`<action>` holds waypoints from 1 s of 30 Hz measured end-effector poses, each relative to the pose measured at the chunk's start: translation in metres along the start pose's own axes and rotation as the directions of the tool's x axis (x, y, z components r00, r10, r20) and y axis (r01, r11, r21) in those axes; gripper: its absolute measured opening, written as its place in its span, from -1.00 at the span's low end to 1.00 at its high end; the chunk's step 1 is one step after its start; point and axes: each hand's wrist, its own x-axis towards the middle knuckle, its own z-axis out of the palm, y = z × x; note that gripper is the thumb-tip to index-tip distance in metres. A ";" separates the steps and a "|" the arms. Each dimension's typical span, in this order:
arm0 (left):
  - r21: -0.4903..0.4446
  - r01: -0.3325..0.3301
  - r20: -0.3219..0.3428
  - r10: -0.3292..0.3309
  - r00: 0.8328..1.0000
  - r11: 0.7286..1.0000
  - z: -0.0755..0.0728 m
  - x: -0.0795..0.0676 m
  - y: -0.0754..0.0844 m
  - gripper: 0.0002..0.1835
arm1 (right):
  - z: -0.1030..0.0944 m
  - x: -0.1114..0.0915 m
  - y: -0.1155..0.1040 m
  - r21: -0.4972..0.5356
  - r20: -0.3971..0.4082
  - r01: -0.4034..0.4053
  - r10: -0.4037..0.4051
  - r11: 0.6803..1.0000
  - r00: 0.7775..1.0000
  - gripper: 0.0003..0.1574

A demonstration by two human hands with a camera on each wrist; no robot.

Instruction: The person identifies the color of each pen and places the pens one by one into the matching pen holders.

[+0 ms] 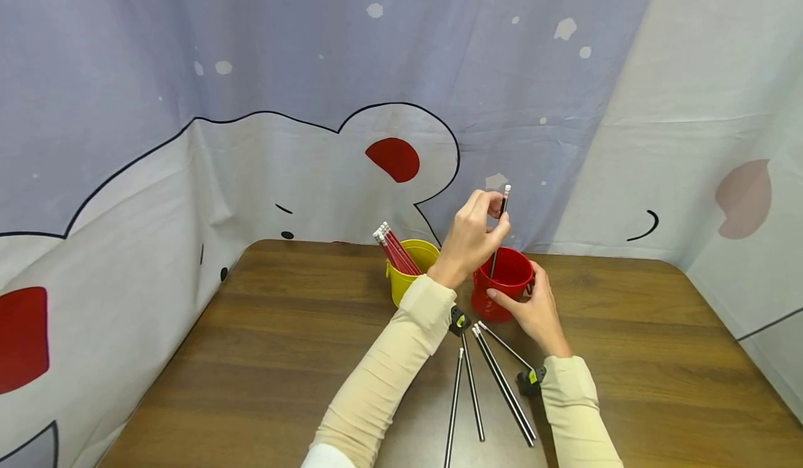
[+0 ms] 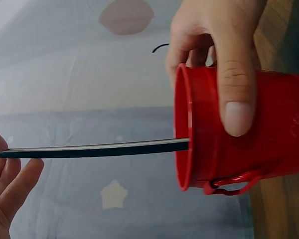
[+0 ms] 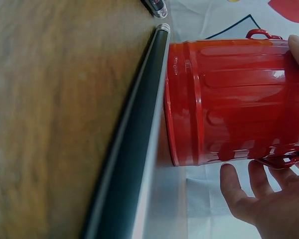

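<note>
While the left hand (image 1: 472,236) pinches a black pencil (image 2: 99,151) near its top, lower end inside the red bucket (image 2: 284,134) that the right hand (image 1: 538,312) grips, I judge it — light, stiff, possibly slick — best held just below the white tip (image 1: 507,188).

Slim black pencil (image 2: 99,151), white tip up, slightly tilted, lower end inside upright red bucket (image 2: 276,139)
</note>
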 end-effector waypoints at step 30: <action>0.049 0.089 0.189 -0.097 0.977 0.995 0.025 -0.067 -0.021 -0.84 | -0.004 -0.011 -0.038 0.014 -0.005 0.023 -0.023 1.000 1.000 -0.01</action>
